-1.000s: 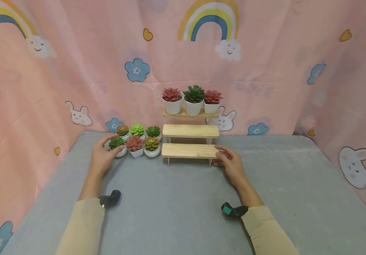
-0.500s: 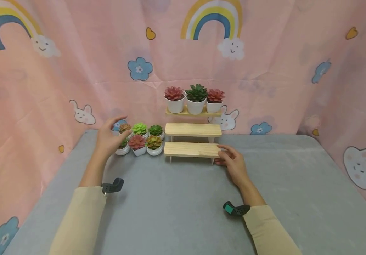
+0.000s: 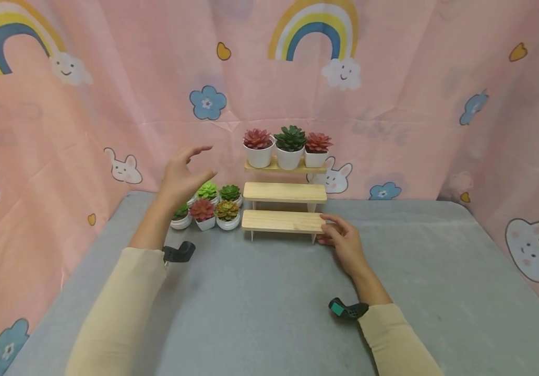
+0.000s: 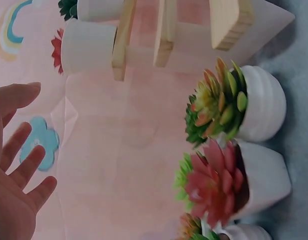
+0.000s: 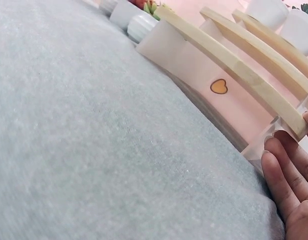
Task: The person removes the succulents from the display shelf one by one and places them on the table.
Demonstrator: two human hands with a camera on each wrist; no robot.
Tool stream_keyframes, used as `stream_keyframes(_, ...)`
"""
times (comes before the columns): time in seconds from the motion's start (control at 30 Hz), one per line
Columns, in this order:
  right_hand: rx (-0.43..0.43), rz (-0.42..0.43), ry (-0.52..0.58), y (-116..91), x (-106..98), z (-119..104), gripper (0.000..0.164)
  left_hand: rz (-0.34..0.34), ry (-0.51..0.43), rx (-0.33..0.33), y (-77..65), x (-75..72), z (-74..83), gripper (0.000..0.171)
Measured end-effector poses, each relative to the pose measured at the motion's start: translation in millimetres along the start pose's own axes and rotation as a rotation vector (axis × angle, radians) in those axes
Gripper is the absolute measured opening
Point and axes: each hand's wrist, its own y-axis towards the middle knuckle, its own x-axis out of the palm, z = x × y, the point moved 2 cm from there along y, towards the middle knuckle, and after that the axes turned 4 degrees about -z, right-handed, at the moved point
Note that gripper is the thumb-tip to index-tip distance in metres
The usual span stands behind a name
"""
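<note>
My left hand [image 3: 181,178] is raised over the left group of potted succulents, holding nothing; its thumb and fingers are spread apart. In the left wrist view, a red succulent [image 4: 216,182] in a square white pot and a yellow-green one [image 4: 221,105] in a round pot stand below it. My right hand [image 3: 345,244] grips the right end of the lowest step on a three-tier wooden display stand [image 3: 282,221]. The right wrist view has the fingers [image 5: 280,177] by the clear side support, under the board's end [image 5: 289,117].
Two red succulents, one of them left [image 3: 258,154], and a dark green one [image 3: 290,151] stand on the top step. Several small pots, including a bright green succulent [image 3: 207,190], sit left of the stand on the grey cloth [image 3: 260,303]. A pink patterned curtain [image 3: 156,99] hangs behind.
My left hand has lifted from beside the front-left green succulent, rising and shifting right with its fingers spread. The right hand stays at the stand's end. The view has shifted slightly.
</note>
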Motion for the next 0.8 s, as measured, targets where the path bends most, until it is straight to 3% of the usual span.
stream_keyframes(0.23, 0.002, 0.007, 0.004, 0, -1, 1, 0.034, -0.038, 0.028, 0.101, 24.9, 13.1, 22.6, 0.053)
stream_keyframes(0.4, 0.008, -0.001, 0.006, 0, 0, 1, 0.035, -0.039, -0.031, 0.139, 39.6, 22.6, 31.1, 0.055)
stream_keyframes(0.6, 0.008, 0.005, 0.004, -1, -1, 1, 0.035, -0.062, -0.124, 0.130, 54.6, 37.4, 34.8, 0.056)
stream_keyframes(0.8, 0.000, 0.002, 0.013, -2, -1, 0, 0.035, -0.079, -0.142, 0.124, 62.7, 51.0, 37.0, 0.054)
